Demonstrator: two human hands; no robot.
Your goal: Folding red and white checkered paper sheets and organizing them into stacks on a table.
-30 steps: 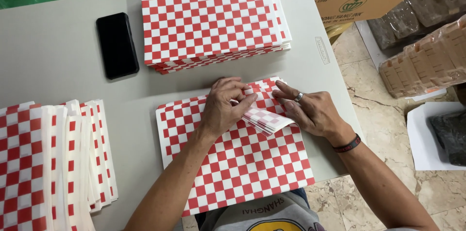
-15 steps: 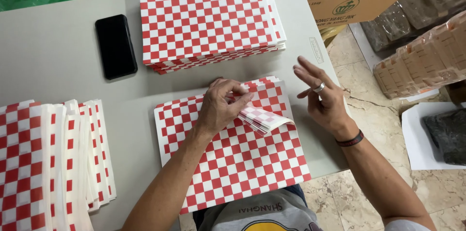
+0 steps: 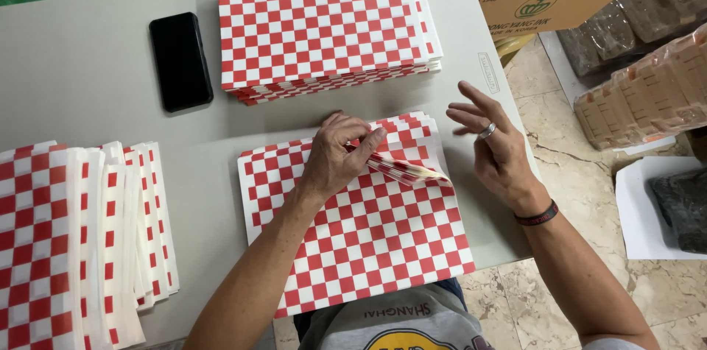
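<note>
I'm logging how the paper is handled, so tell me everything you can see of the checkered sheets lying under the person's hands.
The small pile of checkered sheets is thin paper printed in red and white squares, lying flat and slightly skewed at the near edge of the grey table. Its far right corner is lifted and curled back into a bent flap with several layers fanned out. The left hand presses on the pile and pinches that flap. The right hand hovers open beside the right edge, not touching. The near edge overhangs the table slightly.

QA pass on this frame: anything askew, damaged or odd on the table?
One thing: the top corner of the near checkered sheets is lifted and curled under the left hand, not flat. The right hand hovers open, off the paper. The far stack sits square; the phone lies flat.
</note>
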